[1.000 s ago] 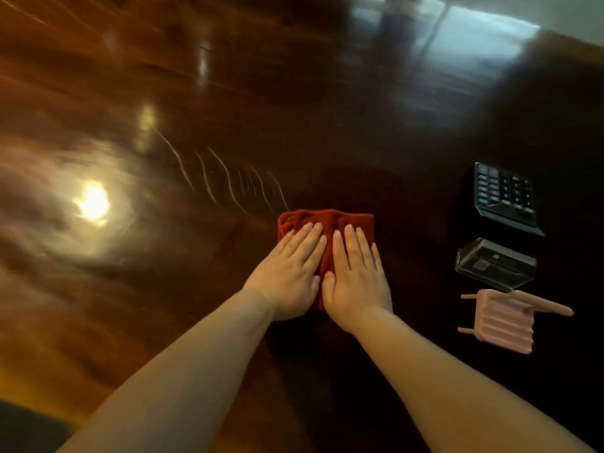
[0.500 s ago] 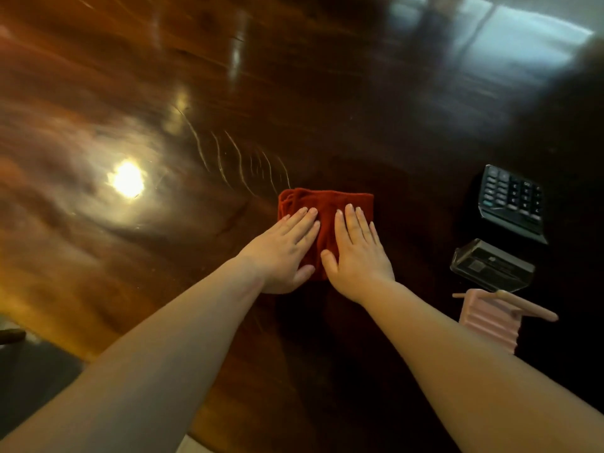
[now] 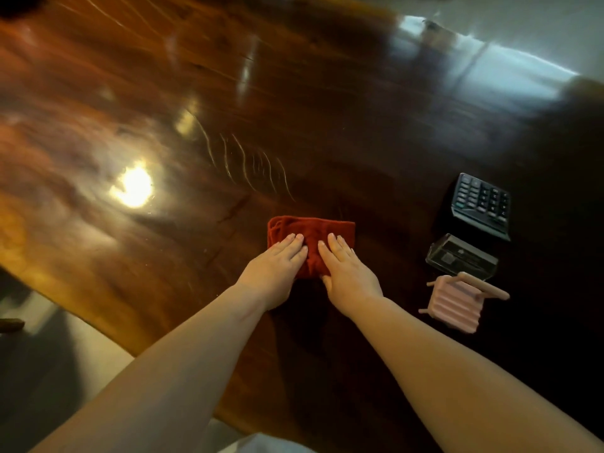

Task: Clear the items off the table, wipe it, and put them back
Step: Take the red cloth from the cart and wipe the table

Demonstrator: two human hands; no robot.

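Note:
A folded red cloth (image 3: pixel 313 228) lies on the glossy dark wooden table (image 3: pixel 228 93), near its middle. My left hand (image 3: pixel 274 269) and my right hand (image 3: pixel 349 273) press down on the cloth's near half, side by side, fingers straight and pointing away from me. A narrow gap shows between the hands, and the cloth is slightly bunched there. The far edge of the cloth sticks out beyond my fingertips.
To the right of the cloth sit a black calculator (image 3: pixel 480 204), a clear plastic card holder (image 3: pixel 462 259) and a pink ribbed holder (image 3: pixel 452 304) with a pink stick (image 3: pixel 483 286) across it. The table's near edge runs diagonally at lower left, with floor below.
Both hands pushed the cloth away from me, then drew it back toward me. The hands now sit slightly further apart. The items on the right have not moved.

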